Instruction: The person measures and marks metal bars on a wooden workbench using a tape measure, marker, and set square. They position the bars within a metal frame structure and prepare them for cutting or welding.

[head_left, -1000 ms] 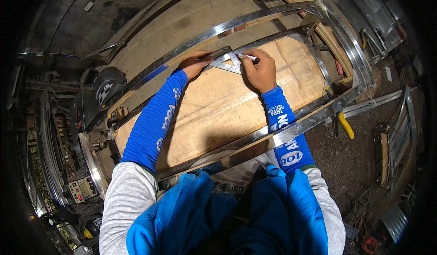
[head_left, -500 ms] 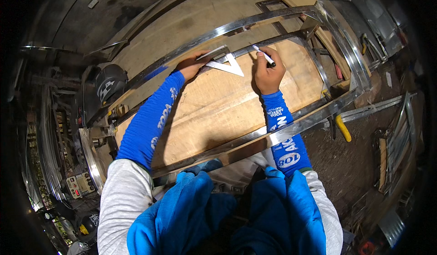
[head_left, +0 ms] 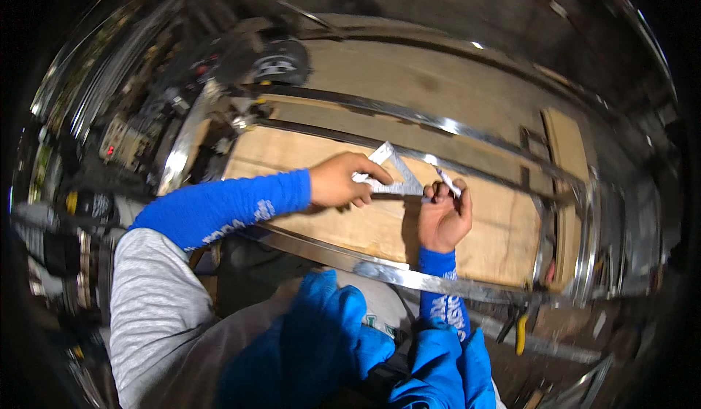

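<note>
My left hand is closed on a silver triangular square, fingers over one corner. The square is lifted over a pale plywood panel set inside a metal frame. Close to its right corner, my right hand is turned palm up with curled fingers. Between them is a white marker, its far end pointing up and left toward the frame's inner bar. Some motion blur softens the fingertips.
A dark helmet sits beyond the frame's left end. Boards lie across its right end. A yellow-handled tool hangs by the near rail. A box with a red display stands at left.
My view has swung, so the frame appears rotated and lower. My left hand has turned the square and brought it off the far bar. My right hand has rolled palm up, still with the marker.
</note>
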Tool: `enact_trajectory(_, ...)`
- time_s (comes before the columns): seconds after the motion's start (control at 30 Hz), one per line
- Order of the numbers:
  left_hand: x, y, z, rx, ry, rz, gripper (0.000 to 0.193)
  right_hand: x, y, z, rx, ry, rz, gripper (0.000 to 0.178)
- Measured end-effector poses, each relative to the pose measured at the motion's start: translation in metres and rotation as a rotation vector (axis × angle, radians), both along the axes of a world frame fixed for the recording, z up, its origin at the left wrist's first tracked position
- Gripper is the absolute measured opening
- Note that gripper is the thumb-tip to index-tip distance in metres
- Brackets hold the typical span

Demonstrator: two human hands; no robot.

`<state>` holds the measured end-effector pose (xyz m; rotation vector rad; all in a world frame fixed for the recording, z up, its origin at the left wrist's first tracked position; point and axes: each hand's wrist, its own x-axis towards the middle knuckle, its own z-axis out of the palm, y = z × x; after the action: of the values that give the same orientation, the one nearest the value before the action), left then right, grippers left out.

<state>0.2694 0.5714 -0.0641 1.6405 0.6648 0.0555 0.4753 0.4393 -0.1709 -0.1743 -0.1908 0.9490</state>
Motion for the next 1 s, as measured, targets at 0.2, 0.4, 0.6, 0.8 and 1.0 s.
enact_trajectory(0.2,-0.041,-0.018,0.034,0.854,0.11,0.209,0.029,-0.033,0.029,0.021,-0.104,-0.417,-0.172,0.032)
enact_trajectory(0.4,-0.055,-0.034,0.019,0.687,0.108,0.312,0.046,-0.083,0.054,0.041,0.056,-0.158,0.191,0.033)
enact_trajectory(0.6,-0.072,-0.047,0.009,0.829,-0.053,0.544,0.028,-0.137,0.063,0.054,0.144,-0.44,0.215,0.035)
enact_trajectory(0.8,-0.126,-0.045,0.03,0.807,-0.195,0.61,0.019,-0.152,0.077,0.062,-0.101,-0.6,-0.166,0.051)
enact_trajectory(1.0,-0.253,-0.073,0.066,0.958,-0.509,0.861,0.021,-0.093,0.021,0.006,-0.42,-0.624,-0.253,0.044)
